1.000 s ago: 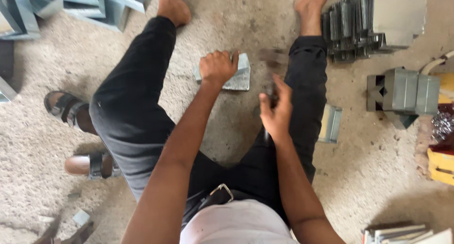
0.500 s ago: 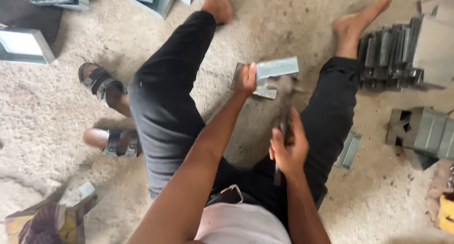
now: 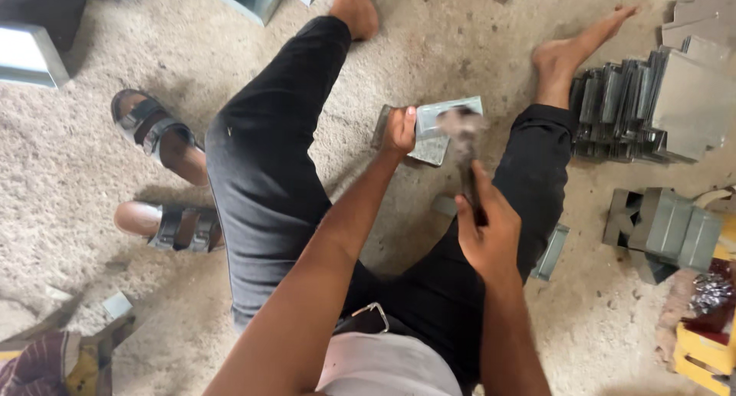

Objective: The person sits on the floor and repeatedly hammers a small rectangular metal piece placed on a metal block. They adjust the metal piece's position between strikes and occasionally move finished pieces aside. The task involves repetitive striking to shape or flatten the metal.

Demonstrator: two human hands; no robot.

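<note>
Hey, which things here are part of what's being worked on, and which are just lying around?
In use:
left hand gripping the folded grey sheet-metal piece
right hand swinging the blurred hammer

Lying about:
stack of grey metal pieces
pair of sandals
folded metal box

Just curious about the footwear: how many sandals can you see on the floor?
2, both left of the person's black-trousered leg: one sandal nearer the top, the other sandal just below it. Each looks to have a foot in it; none else shows.

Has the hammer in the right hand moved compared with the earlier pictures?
Yes. The blurred metal hammer in the right hand now has its head over the folded grey sheet-metal piece held by the left hand; earlier it was beside it.
</note>
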